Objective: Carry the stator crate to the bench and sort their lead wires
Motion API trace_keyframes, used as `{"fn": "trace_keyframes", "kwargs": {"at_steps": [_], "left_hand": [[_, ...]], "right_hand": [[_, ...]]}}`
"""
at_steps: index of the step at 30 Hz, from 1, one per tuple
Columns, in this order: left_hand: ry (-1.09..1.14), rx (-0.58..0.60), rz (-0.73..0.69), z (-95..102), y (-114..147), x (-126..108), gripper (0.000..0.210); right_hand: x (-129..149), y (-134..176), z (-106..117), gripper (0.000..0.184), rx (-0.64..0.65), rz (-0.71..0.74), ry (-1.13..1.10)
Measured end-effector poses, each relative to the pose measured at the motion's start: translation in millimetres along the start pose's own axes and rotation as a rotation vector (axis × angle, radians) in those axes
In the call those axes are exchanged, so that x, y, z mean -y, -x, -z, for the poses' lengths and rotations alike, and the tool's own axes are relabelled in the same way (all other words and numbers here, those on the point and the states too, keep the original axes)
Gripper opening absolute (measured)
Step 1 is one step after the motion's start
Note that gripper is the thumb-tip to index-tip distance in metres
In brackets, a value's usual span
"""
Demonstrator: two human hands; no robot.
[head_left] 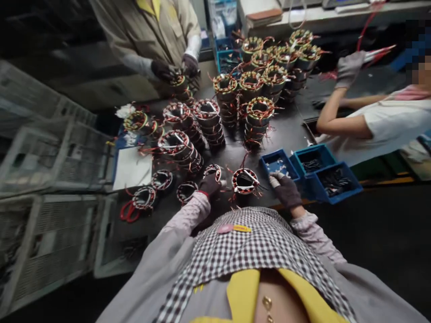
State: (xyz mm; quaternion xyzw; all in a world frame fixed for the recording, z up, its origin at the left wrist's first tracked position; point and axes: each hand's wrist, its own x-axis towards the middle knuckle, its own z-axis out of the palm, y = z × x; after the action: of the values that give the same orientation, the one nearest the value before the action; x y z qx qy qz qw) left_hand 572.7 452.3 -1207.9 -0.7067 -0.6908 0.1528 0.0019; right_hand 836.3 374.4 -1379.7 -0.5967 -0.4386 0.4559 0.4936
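My left hand (pixel 211 185), in a dark fingerless glove, is closed around the side of a small wire-wound stator ring (pixel 213 170) on the table. Just right of it, another stator (pixel 244 181) with white sleeves and dark leads stands between my two hands. My right hand (pixel 286 190), gloved alike, is at the near edge of a shallow blue tray (pixel 276 158) holding small white pieces. Its bare fingertips are drawn together; whatever they hold is too small to make out. Several single stators, one of them (pixel 187 192) close by, lie left of my left hand.
Stacked stators (pixel 208 121) fill the table's middle and back. Blue bins (pixel 340 181) with dark parts stand at right. Red-handled scissors (pixel 129 211) and a white sheet (pixel 133 168) lie left, near grey crates (pixel 60 233). Co-workers' gloved hands (pixel 350 69) work at back and right.
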Motion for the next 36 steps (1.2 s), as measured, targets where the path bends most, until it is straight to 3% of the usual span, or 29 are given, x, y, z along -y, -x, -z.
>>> {"fn": "trace_keyframes", "kwargs": {"at_steps": [4, 6, 8, 10, 12, 14, 17, 20, 23, 25, 30, 33, 36], "left_hand": [[-0.064, 0.126, 0.066, -17.3, -12, 0, 0.042], [-0.084, 0.149, 0.114, -5.4, -9, -2, 0.041], [-0.074, 0.06, 0.128, 15.6, 2, -5, 0.049], [-0.025, -0.088, 0.021, 33.8, 19, -14, 0.058], [0.007, -0.135, -0.214, 38.6, 35, -30, 0.061], [-0.065, -0.03, -0.453, 28.6, 43, -48, 0.067], [-0.323, 0.136, -0.582, 2.5, 38, -68, 0.068], [-0.441, 0.146, -0.589, -13.8, 27, -75, 0.051], [-0.456, 0.153, -0.611, -16.1, 26, -74, 0.042], [-0.442, 0.153, -0.604, -13.4, 32, -70, 0.041], [-0.375, 0.143, -0.405, 4.3, 40, -60, 0.042], [-0.348, 0.17, -0.39, 14.5, 37, -64, 0.044], [-0.418, 0.187, -0.384, 12.5, 35, -78, 0.044]], "right_hand": [[41, -5, -13, 0.042, 0.122, 0.15, 0.325], [59, -13, -23, 0.055, 0.191, 0.205, 0.482], [69, -22, -32, 0.054, 0.25, 0.276, 0.612], [71, -31, -38, 0.038, 0.319, 0.352, 0.698], [70, -38, -39, 0.031, 0.378, 0.363, 0.739], [67, -42, -37, 0.029, 0.4, 0.335, 0.726], [65, -40, -36, 0.035, 0.359, 0.275, 0.648], [65, -30, -42, 0.045, 0.313, 0.265, 0.581], [64, -23, -51, 0.048, 0.33, 0.233, 0.555], [62, -23, -53, 0.048, 0.347, 0.197, 0.524], [56, -25, -51, 0.051, 0.372, 0.178, 0.447], [54, -26, -51, 0.05, 0.371, 0.183, 0.454], [52, -26, -55, 0.05, 0.362, 0.199, 0.473]]}}
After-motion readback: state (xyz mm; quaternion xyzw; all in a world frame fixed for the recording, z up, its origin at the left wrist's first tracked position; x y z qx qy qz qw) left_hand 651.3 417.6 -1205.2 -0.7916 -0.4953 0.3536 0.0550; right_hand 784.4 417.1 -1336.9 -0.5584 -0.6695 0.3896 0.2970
